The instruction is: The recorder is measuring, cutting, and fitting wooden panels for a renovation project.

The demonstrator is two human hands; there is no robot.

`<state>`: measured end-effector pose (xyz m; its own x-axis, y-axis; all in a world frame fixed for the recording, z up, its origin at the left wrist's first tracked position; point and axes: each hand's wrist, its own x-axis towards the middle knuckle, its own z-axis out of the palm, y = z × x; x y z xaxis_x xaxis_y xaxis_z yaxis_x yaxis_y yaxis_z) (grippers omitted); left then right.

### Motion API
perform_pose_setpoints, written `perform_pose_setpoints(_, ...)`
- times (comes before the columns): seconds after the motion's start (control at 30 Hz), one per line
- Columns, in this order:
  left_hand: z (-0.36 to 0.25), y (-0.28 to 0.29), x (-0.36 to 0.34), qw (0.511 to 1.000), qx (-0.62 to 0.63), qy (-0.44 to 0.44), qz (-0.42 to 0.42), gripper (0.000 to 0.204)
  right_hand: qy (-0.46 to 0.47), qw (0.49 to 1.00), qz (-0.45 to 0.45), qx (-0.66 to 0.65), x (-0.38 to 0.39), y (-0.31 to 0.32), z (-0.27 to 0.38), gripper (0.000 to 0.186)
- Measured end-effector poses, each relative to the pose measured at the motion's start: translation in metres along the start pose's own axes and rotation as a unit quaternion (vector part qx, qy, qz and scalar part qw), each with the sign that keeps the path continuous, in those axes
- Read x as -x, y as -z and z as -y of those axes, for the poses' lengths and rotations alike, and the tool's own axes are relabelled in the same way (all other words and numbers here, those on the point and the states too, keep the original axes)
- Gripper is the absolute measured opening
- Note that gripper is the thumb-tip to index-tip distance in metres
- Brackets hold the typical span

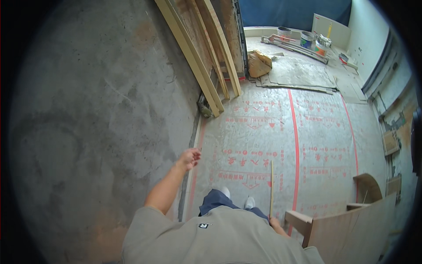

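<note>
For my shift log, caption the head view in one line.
Left hand near bare concrete wall, right hand holding thin yellow strip over red-printed floor film.

Light was brightest toward the upper right, over the white wall (368,35) — the floor sheeting (281,136) carried a pale sheen, while the grey wall (96,114) looked dimmer. Black rounded the corners, the boards (189,53) bowed, and distant buckets (306,40) appeared soft.
</note>
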<state>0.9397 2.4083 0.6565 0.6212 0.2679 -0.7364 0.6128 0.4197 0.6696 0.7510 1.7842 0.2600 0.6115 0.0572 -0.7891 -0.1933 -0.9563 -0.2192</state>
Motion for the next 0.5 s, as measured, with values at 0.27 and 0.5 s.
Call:
perform_pose_setpoints(0.27, -0.314, 0.085, -0.249, 0.987, 0.003, -0.114, -0.116, 0.017, -0.025, 0.957, -0.107, -0.267, 0.029, 0.148, 0.205, 0.034)
perform_pose_setpoints(0.5, -0.606, 0.068, -0.47, 0.871, -0.08, -0.334, -0.351, 0.083, -0.144, 0.906, -0.261, -0.299, -0.022, 0.178, 0.359, 0.034)
